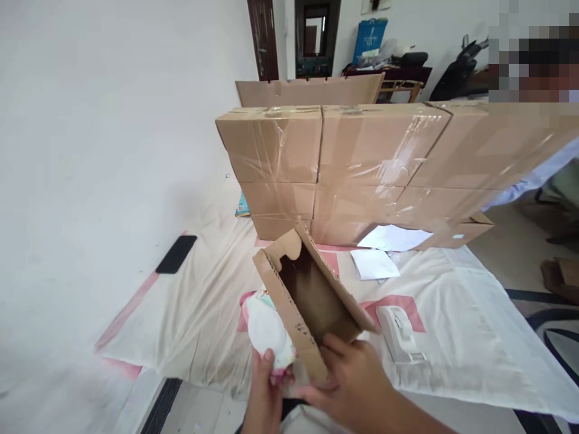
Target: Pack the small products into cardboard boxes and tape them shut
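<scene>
A small cardboard box, tilted with its mouth up, is gripped at its near end by my right hand. Its flap is raised on the far side, and no contents show in the dark inside. Just left of the box, my left hand pinches a soft white item with pink and pale green edges, thumb on top. The item's exact kind cannot be made out. Part of it sits close against or behind the box's left wall.
Taped cardboard boxes form a wall across the far side. A white tape dispenser stands on the cloth-covered table at the right, with white papers behind it. A black phone lies left. A person is partly visible at upper right.
</scene>
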Motion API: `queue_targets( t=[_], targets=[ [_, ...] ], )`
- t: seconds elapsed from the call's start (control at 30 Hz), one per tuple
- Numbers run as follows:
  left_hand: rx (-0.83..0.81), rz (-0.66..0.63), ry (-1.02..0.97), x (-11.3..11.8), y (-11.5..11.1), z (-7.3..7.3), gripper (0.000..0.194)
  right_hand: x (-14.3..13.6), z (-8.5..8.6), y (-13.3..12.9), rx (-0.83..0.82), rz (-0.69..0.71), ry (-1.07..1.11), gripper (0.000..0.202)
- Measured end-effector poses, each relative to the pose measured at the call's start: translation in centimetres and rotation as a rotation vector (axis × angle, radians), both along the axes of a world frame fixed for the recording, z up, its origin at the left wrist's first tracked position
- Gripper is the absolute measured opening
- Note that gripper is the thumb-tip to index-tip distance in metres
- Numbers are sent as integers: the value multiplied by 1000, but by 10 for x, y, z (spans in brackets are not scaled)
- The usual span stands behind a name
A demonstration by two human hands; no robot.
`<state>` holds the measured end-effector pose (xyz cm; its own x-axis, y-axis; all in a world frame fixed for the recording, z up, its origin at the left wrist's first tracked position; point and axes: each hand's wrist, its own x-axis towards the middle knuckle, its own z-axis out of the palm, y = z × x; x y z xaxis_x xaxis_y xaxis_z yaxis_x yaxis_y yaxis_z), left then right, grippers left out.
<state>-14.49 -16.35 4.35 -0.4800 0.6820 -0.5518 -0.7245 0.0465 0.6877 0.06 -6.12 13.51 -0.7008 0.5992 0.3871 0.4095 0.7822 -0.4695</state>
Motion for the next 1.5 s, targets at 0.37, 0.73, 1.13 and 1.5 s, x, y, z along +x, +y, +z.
queue_targets(
  t=[0.37,0.73,1.13,1.5],
  targets=[
    [110,-372,-276,99,13,-20,117,45,25,166,-94,538,-488,35],
    [-86,-840,15,73,27,-13,93,53,16,151,-225,128,-258,33],
    [108,-581,2073,-101,79,117,53,26,-48,66,33,169,-668,105],
    [421,-959,2127,-121,88,101,34,76,24,60,-462,342,-294,109]
  ],
)
